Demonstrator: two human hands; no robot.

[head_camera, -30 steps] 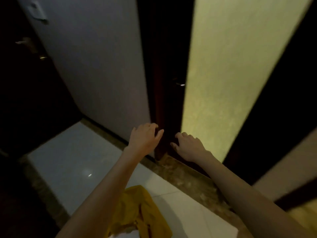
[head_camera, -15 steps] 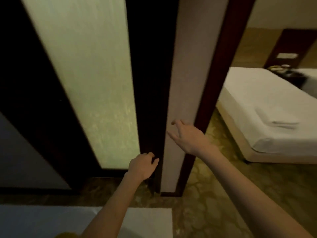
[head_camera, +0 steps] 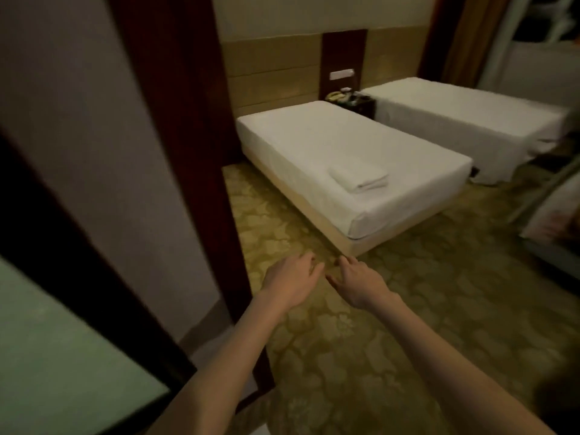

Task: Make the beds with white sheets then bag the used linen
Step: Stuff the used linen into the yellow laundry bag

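Observation:
Two beds stand ahead in a dim room. The near bed (head_camera: 317, 142) has a smooth white sheet over its mattress, and a folded white linen (head_camera: 359, 178) lies on it near the foot. The far bed (head_camera: 470, 111) at the right is draped in a white sheet that hangs to the floor. My left hand (head_camera: 290, 279) and my right hand (head_camera: 361, 282) are stretched out side by side over the carpet, short of the near bed's corner. Both hold nothing, with fingers loosely spread.
A dark wooden door frame (head_camera: 201, 171) and a wall (head_camera: 94, 152) stand close on the left, with a frosted glass panel (head_camera: 62, 356) at the lower left. A dark nightstand (head_camera: 354, 103) sits between the beds. Patterned carpet (head_camera: 408, 324) covers the floor. Curtains (head_camera: 470, 42) hang at the far right.
The view has swung right, from the door and tiled entry to the bedroom. Both hands have left the door edge and now hang free over the carpet.

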